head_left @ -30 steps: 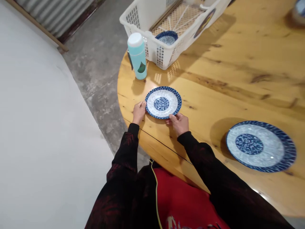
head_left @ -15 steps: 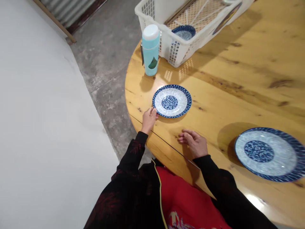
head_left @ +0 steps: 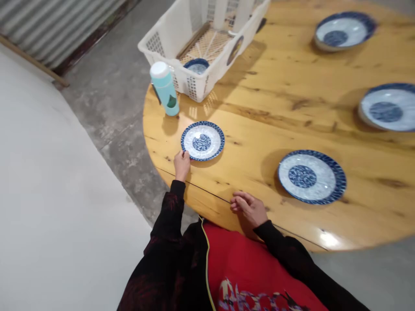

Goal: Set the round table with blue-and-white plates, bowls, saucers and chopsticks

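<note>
A blue-and-white plate (head_left: 212, 140) lies on the wooden table near its left end. My left hand (head_left: 182, 164) is closed on the plate's near-left rim, thumb on top; the fingers below are partly hidden. By the table's front edge, my right hand (head_left: 251, 208) holds nothing, its fingers loosely bent and a little apart. It is nearest to a deeper blue-and-white dish (head_left: 326, 183) on its right. Whether the right hand touches the tabletop I cannot tell.
A white plastic basket (head_left: 194, 84) with a blue-rimmed dish (head_left: 197, 67) inside stands at the back left. Beside it is a light-blue bottle (head_left: 165, 88) with a white lid. Two bowls sit to the right: one far back (head_left: 345, 32), one nearer (head_left: 385, 112).
My view has swung to the right, bringing two more bowls into sight. My left hand still grips the plate's rim; my right hand remains empty near the front edge.
</note>
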`<control>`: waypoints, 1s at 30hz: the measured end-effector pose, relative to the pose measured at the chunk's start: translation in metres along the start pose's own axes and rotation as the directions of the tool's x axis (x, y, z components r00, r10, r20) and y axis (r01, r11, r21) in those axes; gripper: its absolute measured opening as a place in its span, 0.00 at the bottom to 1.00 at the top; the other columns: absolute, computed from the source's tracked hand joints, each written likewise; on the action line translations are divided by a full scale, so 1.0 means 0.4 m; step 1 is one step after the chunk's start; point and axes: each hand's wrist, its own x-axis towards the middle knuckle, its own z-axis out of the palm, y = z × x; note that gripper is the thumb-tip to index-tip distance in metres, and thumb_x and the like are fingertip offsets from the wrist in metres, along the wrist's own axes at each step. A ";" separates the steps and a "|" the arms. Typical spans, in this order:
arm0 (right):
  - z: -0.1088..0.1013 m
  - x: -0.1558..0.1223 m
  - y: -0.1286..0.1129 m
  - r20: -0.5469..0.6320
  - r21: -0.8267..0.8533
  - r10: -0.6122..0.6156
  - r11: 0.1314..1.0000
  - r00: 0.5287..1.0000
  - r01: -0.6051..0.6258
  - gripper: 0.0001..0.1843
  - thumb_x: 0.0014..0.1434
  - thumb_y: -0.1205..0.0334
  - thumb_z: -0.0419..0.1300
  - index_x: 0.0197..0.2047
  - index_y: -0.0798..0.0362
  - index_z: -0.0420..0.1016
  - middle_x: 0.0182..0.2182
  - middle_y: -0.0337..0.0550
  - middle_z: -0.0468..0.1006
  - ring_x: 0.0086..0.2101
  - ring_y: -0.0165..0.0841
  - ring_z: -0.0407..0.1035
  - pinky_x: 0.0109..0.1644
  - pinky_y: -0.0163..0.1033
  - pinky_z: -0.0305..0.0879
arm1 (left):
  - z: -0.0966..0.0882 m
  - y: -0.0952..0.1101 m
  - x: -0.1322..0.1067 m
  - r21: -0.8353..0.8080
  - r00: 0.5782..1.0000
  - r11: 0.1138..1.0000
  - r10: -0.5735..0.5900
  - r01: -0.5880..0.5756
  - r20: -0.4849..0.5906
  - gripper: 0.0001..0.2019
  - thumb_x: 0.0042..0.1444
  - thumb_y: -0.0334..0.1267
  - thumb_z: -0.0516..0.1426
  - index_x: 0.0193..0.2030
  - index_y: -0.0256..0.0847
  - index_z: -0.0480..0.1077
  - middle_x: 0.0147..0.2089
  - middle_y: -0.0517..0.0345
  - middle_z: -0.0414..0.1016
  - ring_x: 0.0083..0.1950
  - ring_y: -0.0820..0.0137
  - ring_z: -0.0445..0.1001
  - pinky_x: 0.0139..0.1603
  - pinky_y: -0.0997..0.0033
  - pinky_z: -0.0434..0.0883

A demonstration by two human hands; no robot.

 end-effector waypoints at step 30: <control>-0.188 -0.074 0.044 -0.285 -0.003 -0.100 0.995 0.953 0.103 0.31 0.39 0.38 0.74 0.38 0.53 0.79 0.28 0.48 0.82 0.24 0.38 0.77 0.26 0.41 0.77 | 0.004 -0.014 0.024 -0.097 1.000 0.995 0.016 -0.018 -0.024 0.10 0.55 0.43 0.55 0.27 0.40 0.66 0.27 0.61 0.67 0.31 0.71 0.70 0.34 0.70 0.75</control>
